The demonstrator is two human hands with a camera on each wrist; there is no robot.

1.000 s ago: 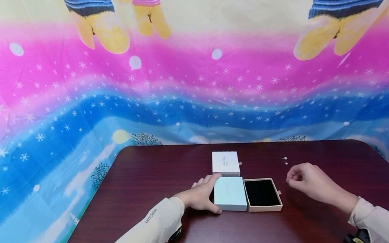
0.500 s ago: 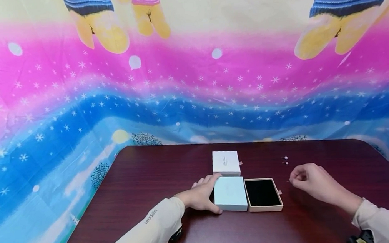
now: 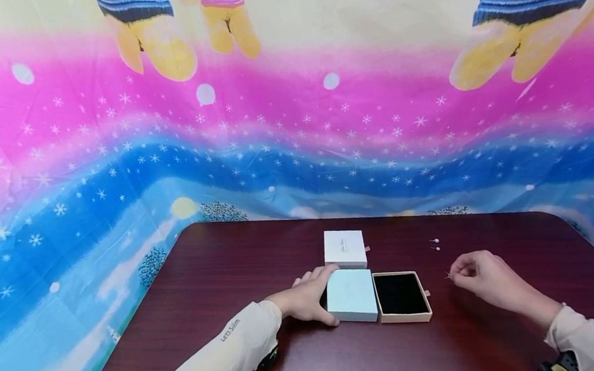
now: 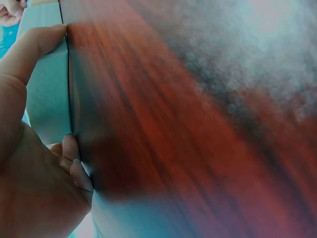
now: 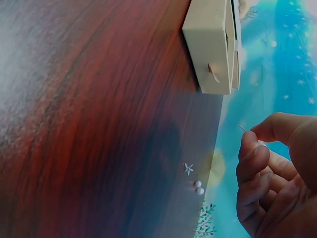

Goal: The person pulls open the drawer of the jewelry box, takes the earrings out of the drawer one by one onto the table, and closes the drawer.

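My left hand (image 3: 307, 299) grips the left end of a pale blue box (image 3: 351, 295), thumb at its near side and fingers at its far side. Touching or close to the box's right side is a beige drawer tray (image 3: 404, 319) with a black insert and a small ribbon tab. To the right of the tray, my right hand (image 3: 482, 275) pinches a tiny earring between thumb and index finger; only its thin post (image 5: 241, 127) shows. Two pearl earrings (image 3: 436, 244) lie beyond that hand. In the right wrist view a star earring (image 5: 188, 169) lies near the pearls.
Behind the pale blue box stands a white box (image 3: 343, 247) with lettering and a ribbon tab on its right. Everything sits on a dark red wooden table (image 3: 249, 248). A printed cloth (image 3: 269, 111) hangs beyond the far edge.
My right hand has shifted a little to the right, away from the drawer tray, still pinching the earring. The left hand and the boxes stay where they were.
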